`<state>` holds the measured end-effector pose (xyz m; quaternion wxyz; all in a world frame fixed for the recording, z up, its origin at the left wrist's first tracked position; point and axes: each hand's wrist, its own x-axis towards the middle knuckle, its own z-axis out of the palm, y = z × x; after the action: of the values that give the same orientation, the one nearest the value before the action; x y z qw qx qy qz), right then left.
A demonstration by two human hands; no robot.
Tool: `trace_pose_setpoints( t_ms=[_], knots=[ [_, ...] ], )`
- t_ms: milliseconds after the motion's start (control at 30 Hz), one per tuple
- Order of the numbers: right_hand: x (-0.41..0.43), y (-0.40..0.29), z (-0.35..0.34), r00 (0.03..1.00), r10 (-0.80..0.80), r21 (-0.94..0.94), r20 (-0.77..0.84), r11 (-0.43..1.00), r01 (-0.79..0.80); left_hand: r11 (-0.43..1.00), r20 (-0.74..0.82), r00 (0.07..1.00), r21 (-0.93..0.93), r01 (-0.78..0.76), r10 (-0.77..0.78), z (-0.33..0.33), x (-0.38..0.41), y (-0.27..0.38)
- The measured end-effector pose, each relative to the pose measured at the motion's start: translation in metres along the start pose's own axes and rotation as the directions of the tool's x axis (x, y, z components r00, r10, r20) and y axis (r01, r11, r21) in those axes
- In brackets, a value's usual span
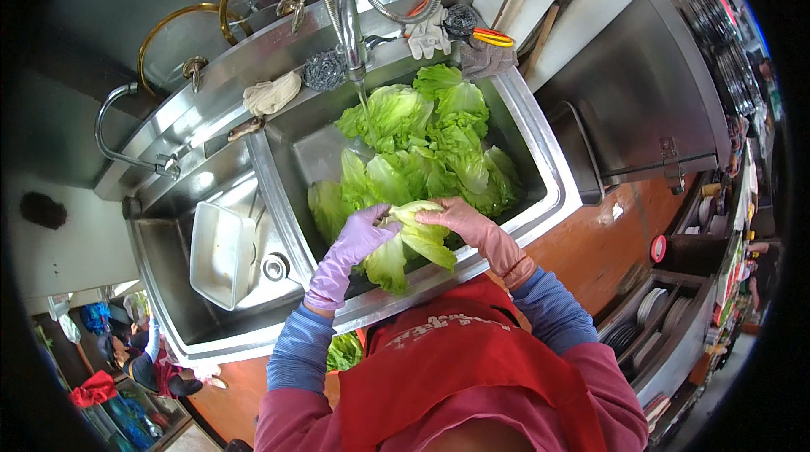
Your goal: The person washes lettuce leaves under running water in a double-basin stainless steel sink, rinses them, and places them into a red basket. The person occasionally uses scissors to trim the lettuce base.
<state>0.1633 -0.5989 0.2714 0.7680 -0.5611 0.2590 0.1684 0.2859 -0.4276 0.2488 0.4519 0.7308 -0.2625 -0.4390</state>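
Note:
My left hand [367, 234], in a thin lilac glove, grips the stem end of a lettuce piece [421, 234]. Opposite it, my right hand [452, 218] in a pinkish-orange glove pinches the same piece between thumb and fingers. Both hands are over the near edge of the right basin [531, 155] of a stainless steel sink. Loose green lettuce leaves [405, 167] fill much of that basin. Water runs from the faucet [354, 34] onto the leaves at the back.
The left basin [164, 262] holds a white plastic tub [218, 256]. Along the back ledge lie steel wool [324, 70], a cloth glove [272, 93], a wooden-handled tool [245, 128] and a grey rag [487, 60]. More greens [344, 352] show below the sink. Another person [145, 351] is at far left.

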Motion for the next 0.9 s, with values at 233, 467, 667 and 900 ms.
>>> trace_pose_setpoints(
  t_ms=[233,467,667,900],
  knots=[
    [0.021,0.014,0.008,0.993,0.065,0.355,0.096,0.93,-0.095,0.999,-0.156,0.988,-0.049,-0.01,0.002,-0.004,-0.018,0.008],
    [0.051,0.039,0.036,0.969,-0.098,0.153,-0.225,0.979,0.135,0.179,-0.179,0.915,-0.976,-0.12,-0.361,0.051,0.002,-0.033],
    [0.053,0.061,0.011,0.939,-0.274,-0.62,-0.206,0.779,0.091,0.085,-0.11,0.928,-0.993,-0.085,-0.356,0.083,0.025,-0.021],
    [0.039,-0.014,-0.02,0.997,-0.053,-0.948,0.063,0.309,0.077,0.161,-0.088,0.905,-0.987,-0.022,-0.416,0.095,0.05,-0.013]
  ],
)
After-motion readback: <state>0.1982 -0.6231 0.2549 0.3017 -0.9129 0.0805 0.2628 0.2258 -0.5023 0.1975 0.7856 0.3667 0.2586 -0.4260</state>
